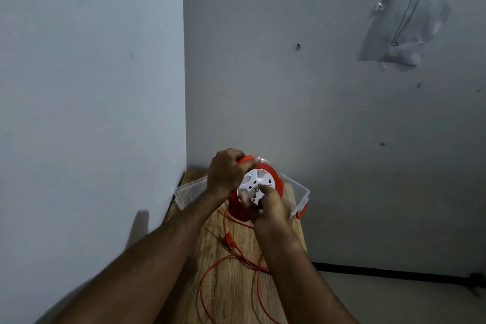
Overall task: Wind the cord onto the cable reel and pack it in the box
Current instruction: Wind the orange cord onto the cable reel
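Observation:
An orange cable reel (273,179) with a white socket face is held upright above the wooden table (231,284). My left hand (227,172) grips its orange top handle. My right hand (268,205) presses its fingers on the white socket face, near the centre. A thin orange cord (210,271) hangs from the reel and lies in loose loops on the table, with its plug (227,236) lying below the reel. A clear plastic box (189,192) with an orange latch (301,212) stands behind the reel, open.
The table is narrow and sits in a corner, with a wall (92,113) close on the left and another behind. A drawing on paper (413,16) is taped to the back wall. Floor lies to the right of the table.

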